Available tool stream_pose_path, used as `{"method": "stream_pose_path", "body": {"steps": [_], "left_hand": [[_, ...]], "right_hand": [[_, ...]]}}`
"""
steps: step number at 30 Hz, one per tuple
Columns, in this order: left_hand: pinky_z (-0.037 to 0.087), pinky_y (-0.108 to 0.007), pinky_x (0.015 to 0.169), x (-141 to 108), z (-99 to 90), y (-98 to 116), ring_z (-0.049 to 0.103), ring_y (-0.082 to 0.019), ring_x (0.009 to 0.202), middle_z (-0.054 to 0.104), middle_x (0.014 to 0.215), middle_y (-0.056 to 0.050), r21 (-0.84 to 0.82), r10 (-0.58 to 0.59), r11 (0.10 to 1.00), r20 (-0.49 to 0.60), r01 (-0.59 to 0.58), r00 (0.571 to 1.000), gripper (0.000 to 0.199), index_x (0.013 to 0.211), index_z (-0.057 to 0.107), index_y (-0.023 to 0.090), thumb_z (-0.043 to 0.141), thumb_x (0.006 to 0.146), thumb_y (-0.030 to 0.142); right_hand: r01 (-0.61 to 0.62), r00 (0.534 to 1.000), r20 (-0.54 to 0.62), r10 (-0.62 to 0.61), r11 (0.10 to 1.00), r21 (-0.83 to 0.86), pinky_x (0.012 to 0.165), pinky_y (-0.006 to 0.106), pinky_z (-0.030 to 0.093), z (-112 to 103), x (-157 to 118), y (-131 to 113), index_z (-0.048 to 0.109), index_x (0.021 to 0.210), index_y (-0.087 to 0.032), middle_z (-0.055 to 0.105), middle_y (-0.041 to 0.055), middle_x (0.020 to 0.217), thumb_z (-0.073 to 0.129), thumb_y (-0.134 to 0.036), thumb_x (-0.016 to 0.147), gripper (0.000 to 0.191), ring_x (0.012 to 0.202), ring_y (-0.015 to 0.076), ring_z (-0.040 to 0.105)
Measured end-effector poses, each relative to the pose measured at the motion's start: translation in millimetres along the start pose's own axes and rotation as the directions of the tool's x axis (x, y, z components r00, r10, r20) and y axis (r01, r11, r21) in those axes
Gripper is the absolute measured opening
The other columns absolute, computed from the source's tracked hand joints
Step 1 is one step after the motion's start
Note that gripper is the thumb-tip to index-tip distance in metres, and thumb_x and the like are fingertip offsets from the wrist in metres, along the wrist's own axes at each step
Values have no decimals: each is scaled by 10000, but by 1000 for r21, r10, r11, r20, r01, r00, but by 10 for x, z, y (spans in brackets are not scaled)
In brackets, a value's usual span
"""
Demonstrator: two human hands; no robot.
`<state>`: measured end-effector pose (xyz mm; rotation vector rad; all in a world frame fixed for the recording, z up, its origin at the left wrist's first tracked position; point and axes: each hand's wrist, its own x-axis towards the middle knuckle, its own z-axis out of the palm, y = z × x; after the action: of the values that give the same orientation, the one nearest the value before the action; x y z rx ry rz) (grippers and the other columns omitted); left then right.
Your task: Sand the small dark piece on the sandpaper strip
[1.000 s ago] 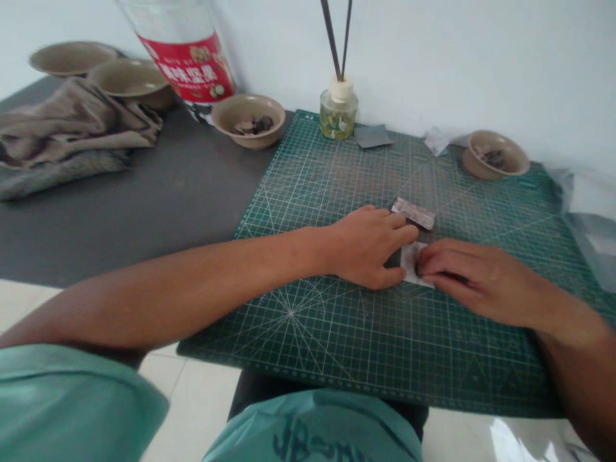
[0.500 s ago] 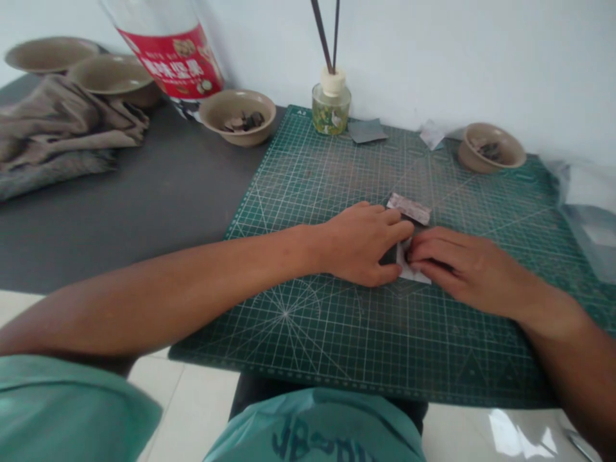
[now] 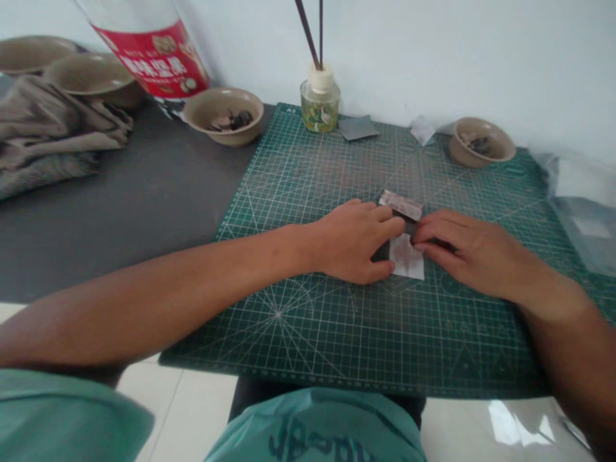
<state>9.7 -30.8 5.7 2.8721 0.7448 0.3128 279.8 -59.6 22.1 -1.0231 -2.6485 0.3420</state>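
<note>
On the green cutting mat lies a small white square of paper with a greyish smudge down its middle. My left hand rests at its left side, thumb and fingers spread, the thumb tip on the paper's edge. My right hand is closed in a pinch at the upper right of the square. Whatever its fingertips hold is small, dark and mostly hidden. Just beyond my left fingers sits a mottled pale strip with a dark underside.
Small bowls with dark bits stand at the back, one bowl left of the mat and another bowl on it. A reed diffuser, a grey sheet, a red-labelled jar, a brown cloth and a plastic bag surround the area.
My right hand has shifted slightly up over the paper, uncovering more of the white square. My left hand stays at its side. The whole view has drifted a little.
</note>
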Motion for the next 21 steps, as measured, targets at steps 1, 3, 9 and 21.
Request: {"method": "stream_pose_path", "body": {"steps": [1, 3, 9, 21], "left_hand": [[510, -467, 900, -1, 0, 0, 721, -333, 1046, 747, 1219, -143, 1, 1, 1000, 0, -1, 1000, 402, 1249, 647, 166, 586, 1000, 476], [511, -467, 909, -1, -4, 2, 722, -333, 1047, 746, 1222, -146, 1, -2, 1000, 3, 2, 1000, 413, 1251, 650, 168, 587, 1002, 492], [506, -463, 917, -2, -15, 8, 720, -331, 1044, 749, 1212, -147, 4, -7, 1000, 11, 7, 1000, 395, 1227, 670, 171, 588, 1004, 486], [494, -460, 947, -68, -24, 58, 712, -326, 1103, 746, 1261, -132, -8, -66, 998, -19, 66, 998, 461, 1314, 689, 178, 618, 1012, 518]], "right_hand": [[-9, 1000, 14, 9, 1000, 29, 790, 392, 572, -16, -5, 1, 726, 1040, -271, 773, 70, 1070, 591, -275, 1096, 146, 935, 260, 757], [22, 998, 61, -30, 992, 121, 767, 362, 573, -30, -10, -41, 730, 1016, -276, 771, 48, 1033, 623, -263, 1080, 125, 887, 231, 753], [35, 998, 42, -41, 989, 141, 809, 376, 583, 27, 28, -109, 744, 1015, -274, 783, 57, 1037, 623, -258, 1073, 135, 915, 243, 755], [119, 986, 85, -140, 969, 217, 771, 329, 581, 0, -25, -172, 746, 1027, -267, 796, 47, 1000, 630, -244, 1086, 132, 852, 203, 754]]}}
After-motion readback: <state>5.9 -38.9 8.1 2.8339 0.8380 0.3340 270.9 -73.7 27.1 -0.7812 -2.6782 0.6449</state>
